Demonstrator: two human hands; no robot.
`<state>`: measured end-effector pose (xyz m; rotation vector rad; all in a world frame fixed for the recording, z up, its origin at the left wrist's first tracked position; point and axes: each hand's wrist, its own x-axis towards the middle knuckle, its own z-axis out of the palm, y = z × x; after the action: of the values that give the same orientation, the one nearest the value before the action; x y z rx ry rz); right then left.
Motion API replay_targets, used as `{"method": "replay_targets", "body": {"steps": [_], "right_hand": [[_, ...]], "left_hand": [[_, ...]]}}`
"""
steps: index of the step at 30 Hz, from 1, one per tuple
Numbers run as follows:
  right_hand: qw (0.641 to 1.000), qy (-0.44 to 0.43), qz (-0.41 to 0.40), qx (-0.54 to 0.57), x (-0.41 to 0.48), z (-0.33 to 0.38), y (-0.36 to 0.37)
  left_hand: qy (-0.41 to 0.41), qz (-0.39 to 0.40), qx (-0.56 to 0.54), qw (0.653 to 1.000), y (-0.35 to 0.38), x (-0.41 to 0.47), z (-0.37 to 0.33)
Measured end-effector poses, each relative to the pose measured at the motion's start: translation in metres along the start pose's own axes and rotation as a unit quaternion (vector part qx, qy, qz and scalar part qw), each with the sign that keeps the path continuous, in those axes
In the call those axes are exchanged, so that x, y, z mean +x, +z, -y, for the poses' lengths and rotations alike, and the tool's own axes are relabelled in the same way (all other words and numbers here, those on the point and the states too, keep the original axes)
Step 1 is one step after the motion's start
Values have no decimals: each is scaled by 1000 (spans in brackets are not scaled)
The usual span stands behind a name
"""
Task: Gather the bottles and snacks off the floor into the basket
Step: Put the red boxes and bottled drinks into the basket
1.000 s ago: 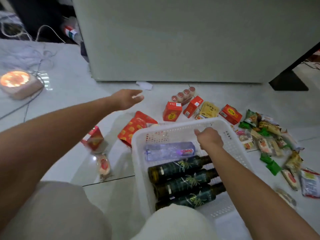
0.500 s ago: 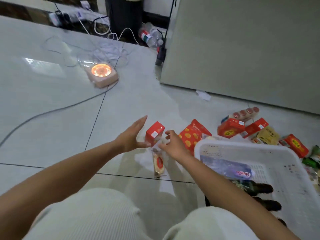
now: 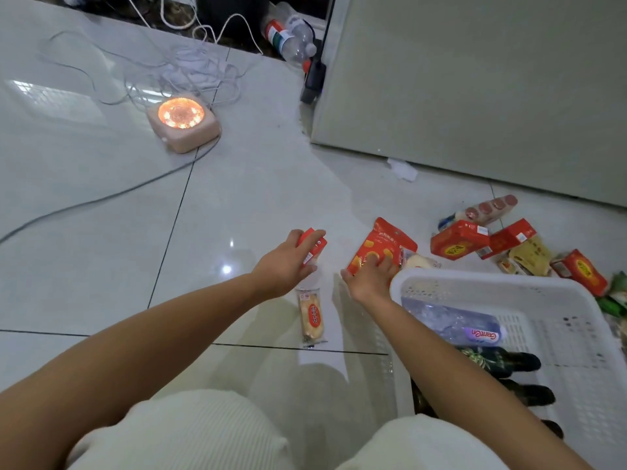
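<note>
left hand (image 3: 283, 266) gripping red box (image 3: 314, 244), glossy floor tiles (image 3: 101, 249) (wired)

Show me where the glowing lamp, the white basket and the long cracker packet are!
glowing lamp (image 3: 181, 113), head view, on its lit orange top.
white basket (image 3: 475, 277), head view, on its far rim.
long cracker packet (image 3: 311, 317), head view, on its red label.

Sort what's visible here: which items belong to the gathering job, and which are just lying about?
Job: white basket, small red box in left hand, red snack pouch under right hand, rice cracker packet.
Lying about: glowing lamp, tangled cables.
</note>
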<state>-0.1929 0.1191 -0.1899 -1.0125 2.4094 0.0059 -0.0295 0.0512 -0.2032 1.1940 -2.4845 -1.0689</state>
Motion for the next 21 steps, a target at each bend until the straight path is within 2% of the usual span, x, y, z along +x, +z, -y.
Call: {"method": "replay_targets", "body": {"steps": [2, 4, 7, 10, 11, 13, 15, 16, 18, 21], "right_hand": [[999, 36, 37, 13, 4, -2, 2], [998, 32, 59, -3, 7, -6, 3], [999, -37, -4, -16, 6, -7, 1], [994, -84, -37, 55, 6, -5, 1], [994, -66, -38, 84, 7, -5, 2], [986, 34, -10, 164, 10, -4, 3], [961, 134, 48, 238, 11, -4, 3], [950, 156, 70, 261, 11, -4, 3], [922, 171, 107, 332, 11, -4, 5], [846, 173, 167, 477, 5, -5, 7]], "left_hand": [[9, -14, 0, 1000, 1, 0, 3], [9, -13, -3, 1000, 1, 1, 3], [4, -14, -5, 1000, 1, 4, 2], [-5, -16, -14, 1000, 0, 4, -1], [-12, -15, -21, 1000, -1, 4, -2], [-46, -12, -63, 997, -4, 3, -6], [-121, -11, -149, 981, -8, 3, -9], [-154, -10, -184, 971, -10, 2, -10], [-179, -17, -223, 958, -13, -2, -8], [-204, -44, -296, 932, -18, -11, -4]]}}
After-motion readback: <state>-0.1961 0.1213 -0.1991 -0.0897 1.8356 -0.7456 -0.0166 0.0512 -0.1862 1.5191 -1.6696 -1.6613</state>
